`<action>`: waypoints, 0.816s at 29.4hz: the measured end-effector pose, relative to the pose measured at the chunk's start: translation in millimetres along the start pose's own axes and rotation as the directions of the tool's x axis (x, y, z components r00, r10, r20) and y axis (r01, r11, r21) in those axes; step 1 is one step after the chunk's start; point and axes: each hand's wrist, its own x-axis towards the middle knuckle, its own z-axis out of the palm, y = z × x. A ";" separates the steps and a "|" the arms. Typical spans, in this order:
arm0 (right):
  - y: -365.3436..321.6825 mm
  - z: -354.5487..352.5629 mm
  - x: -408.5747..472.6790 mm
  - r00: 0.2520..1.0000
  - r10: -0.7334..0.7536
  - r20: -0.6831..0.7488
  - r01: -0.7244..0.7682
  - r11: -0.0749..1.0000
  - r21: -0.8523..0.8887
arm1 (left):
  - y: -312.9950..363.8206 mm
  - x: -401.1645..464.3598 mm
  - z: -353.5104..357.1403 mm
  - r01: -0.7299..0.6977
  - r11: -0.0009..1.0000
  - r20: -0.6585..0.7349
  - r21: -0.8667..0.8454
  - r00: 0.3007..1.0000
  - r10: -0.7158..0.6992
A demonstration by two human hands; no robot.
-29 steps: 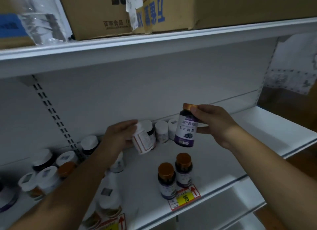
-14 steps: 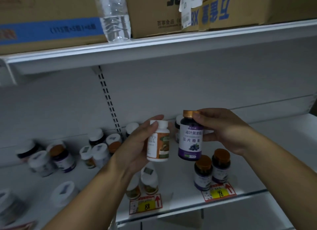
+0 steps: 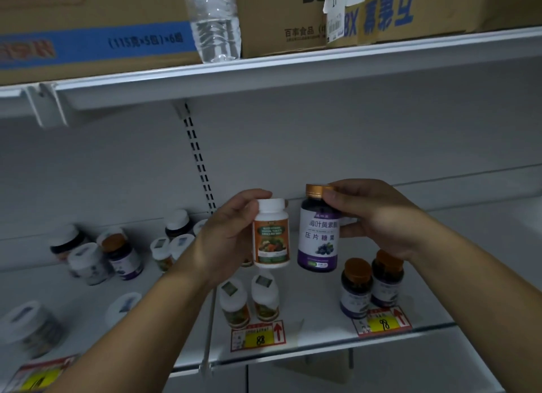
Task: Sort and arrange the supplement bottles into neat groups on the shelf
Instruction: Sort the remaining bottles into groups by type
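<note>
Left hand (image 3: 231,240): fingers curled round a white bottle (image 3: 271,234) with white cap and orange label, held upright above the shelf (image 3: 322,316). Right hand (image 3: 378,216): thumb and fingers pinch the gold cap and neck of a purple bottle (image 3: 318,234), dark body, white-and-purple label with a blueberry picture, upright, just beside the white bottle and not clearly touching it. Both held bottles sit in the air in front of the back panel, over the middle of the shelf. Shelf, front right: two purple gold-capped bottles (image 3: 371,287) side by side behind a yellow price tag marked 98 (image 3: 382,323). Front centre, below the held white bottle: two white-capped orange-label bottles (image 3: 249,300) behind a tag marked 88 (image 3: 258,335). Rear left: a loose mixed cluster (image 3: 123,252) of white-capped and dark bottles, one purple with gold cap among them; details blurred. Far left front: a large white-lidded jar (image 3: 32,325), blurred, and another yellow tag (image 3: 38,375) at the edge. Upper shelf: cardboard boxes (image 3: 96,31) and a clear plastic water bottle (image 3: 215,20) standing between them.
</note>
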 end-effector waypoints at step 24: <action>52.8 -46.3 29.6 0.980 0.151 -0.128 -0.196 0.831 -0.521 | -37.9 -17.5 -112.2 0.190 0.805 -0.142 0.562 0.981 -0.132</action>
